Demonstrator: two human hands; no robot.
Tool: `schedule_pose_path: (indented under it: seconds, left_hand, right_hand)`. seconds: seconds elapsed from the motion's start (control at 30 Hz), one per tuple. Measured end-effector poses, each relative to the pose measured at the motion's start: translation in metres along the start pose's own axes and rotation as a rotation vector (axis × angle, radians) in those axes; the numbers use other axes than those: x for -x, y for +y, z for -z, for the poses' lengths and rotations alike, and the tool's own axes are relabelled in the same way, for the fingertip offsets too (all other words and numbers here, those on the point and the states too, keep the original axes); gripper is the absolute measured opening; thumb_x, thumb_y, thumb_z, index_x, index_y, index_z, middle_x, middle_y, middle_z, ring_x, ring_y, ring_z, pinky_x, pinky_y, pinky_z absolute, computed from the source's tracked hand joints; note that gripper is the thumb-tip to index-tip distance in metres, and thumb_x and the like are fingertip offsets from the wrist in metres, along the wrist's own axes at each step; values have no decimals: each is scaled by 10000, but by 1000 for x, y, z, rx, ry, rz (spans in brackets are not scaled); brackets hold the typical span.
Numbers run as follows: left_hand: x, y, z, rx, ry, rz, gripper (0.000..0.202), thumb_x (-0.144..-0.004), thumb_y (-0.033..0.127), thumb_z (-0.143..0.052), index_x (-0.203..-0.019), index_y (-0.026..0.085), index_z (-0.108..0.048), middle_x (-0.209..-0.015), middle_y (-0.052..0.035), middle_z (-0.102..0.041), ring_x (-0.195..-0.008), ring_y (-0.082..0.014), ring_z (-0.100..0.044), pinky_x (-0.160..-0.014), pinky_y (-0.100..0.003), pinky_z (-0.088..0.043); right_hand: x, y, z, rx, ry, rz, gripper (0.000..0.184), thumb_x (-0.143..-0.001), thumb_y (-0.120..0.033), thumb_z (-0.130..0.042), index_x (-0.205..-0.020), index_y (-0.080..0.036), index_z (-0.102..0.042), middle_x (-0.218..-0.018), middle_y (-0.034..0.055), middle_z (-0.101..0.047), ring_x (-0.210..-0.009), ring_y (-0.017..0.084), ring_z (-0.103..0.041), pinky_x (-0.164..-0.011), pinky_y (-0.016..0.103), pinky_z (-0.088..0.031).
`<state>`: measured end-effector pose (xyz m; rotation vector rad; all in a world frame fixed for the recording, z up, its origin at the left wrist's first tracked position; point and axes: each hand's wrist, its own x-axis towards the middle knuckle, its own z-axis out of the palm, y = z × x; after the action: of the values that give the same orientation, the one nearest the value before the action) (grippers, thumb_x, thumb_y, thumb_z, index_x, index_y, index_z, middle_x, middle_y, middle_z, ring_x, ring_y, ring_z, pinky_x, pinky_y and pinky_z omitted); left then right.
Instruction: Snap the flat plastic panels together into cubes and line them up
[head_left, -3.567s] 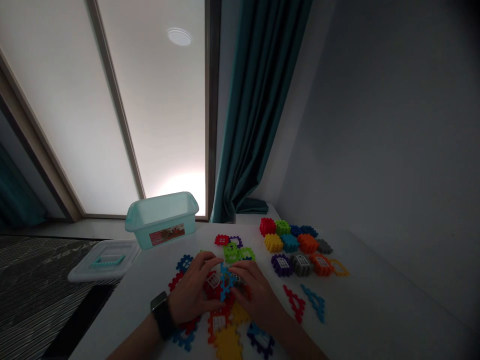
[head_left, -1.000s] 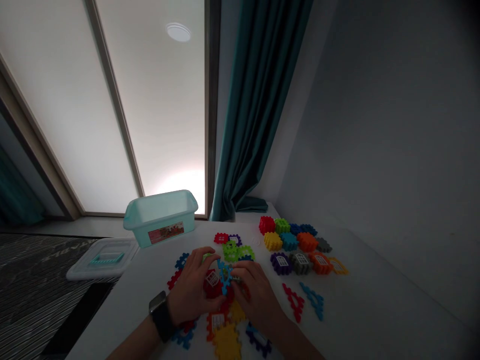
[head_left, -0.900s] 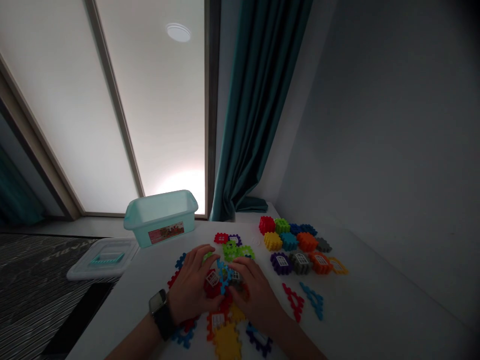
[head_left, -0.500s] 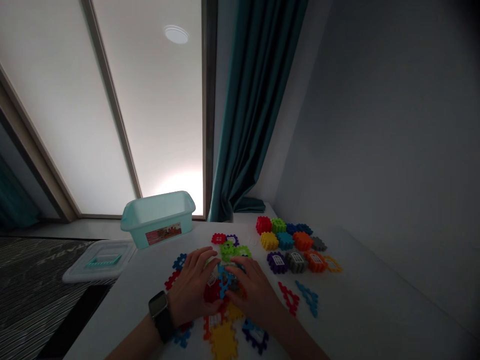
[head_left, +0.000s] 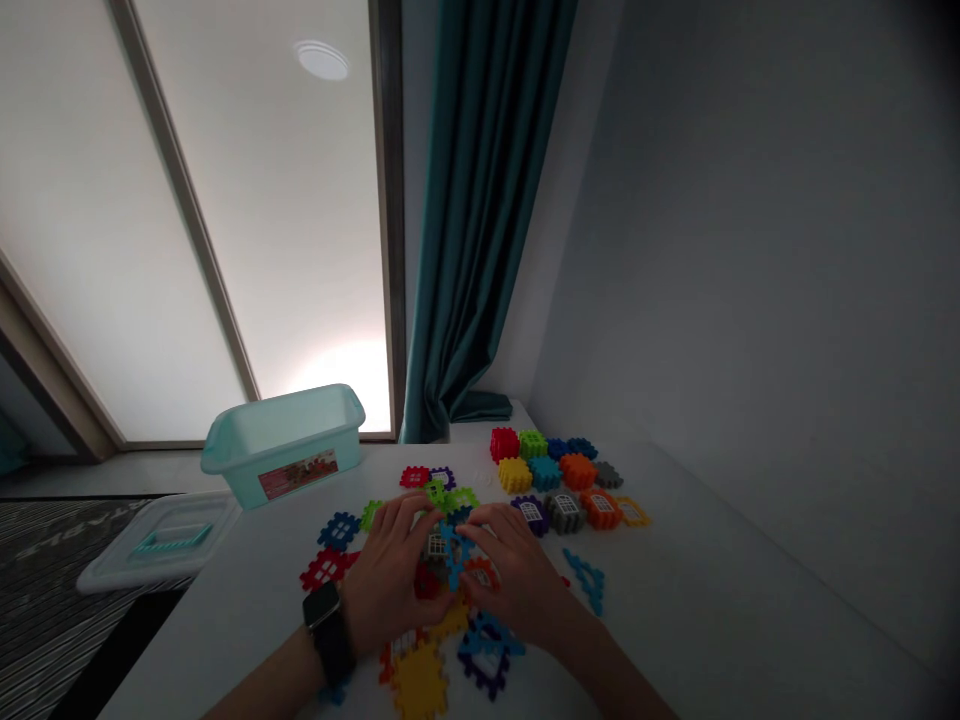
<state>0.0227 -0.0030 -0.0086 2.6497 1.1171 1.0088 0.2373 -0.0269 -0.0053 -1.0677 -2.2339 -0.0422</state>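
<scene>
- Head view: a blue interlocking plastic piece (head_left: pixel 454 553) stands nearly upright between the hands above the table's middle, its long axis running up and down, top leaning slightly left, just beside a grey window piece (head_left: pixel 436 546).
- Left hand (head_left: pixel 391 570): closed, fingers curled over the pieces, wrist low, wearing a black smartwatch (head_left: pixel 325 632).
- Right hand (head_left: pixel 516 572): closed, fingertips on the blue piece, forearm coming in from the lower right.
- Around the hands: loose colored pieces lie flat; sorted blocks (head_left: pixel 551 478) sit in rows farther back.
- White table (head_left: pixel 697 610): a mint plastic bin (head_left: pixel 283 450) stands at its far edge; its lid (head_left: pixel 157 548) lies beside it.
- Room: teal curtain (head_left: pixel 487 200), frosted glass panel (head_left: pixel 277 220), grey wall (head_left: pixel 750 250).
</scene>
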Motion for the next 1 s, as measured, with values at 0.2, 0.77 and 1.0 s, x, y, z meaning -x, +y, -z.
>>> schedule_pose_path:
  seconds: [0.2,0.77,1.0]
  left_hand:
    - [-24,25,-26,57,-48,-30,681,-617,337,-827,-1222,238,-530,-1237,-109,-555,-1181,-368,-496,-1017,-521,-417]
    - [-49,79,-91,49,-467,35,725,-692,533,-781,-1296,221,-529,-1335,-104,-582,-1230,-351,-510,-1073,-506,-346]
    - [-47,78,-95,52,-466,52,665,-734,509,-741,-1305,240,-532,-1355,-93,-583,-1263,-343,-483,-1091,-498,-316]
  right_hand:
    - [33,21,21,6,38,-77,481,-760,-108,-644,-1219,-225,-559,-1139,102,-618,-1100,298,-577,-990,526,-474]
    - [132,102,69,-131,-66,-531,377,-804,-237,-663,-1181,-224,-658,-1176,98,-620,-1123,269,-582,-1015,444,-472]
    - [126,101,69,-134,-147,-564,346,-813,-261,-673,-1157,-220,-676,-1172,95,-641,-1123,272,-570,-1029,449,-431]
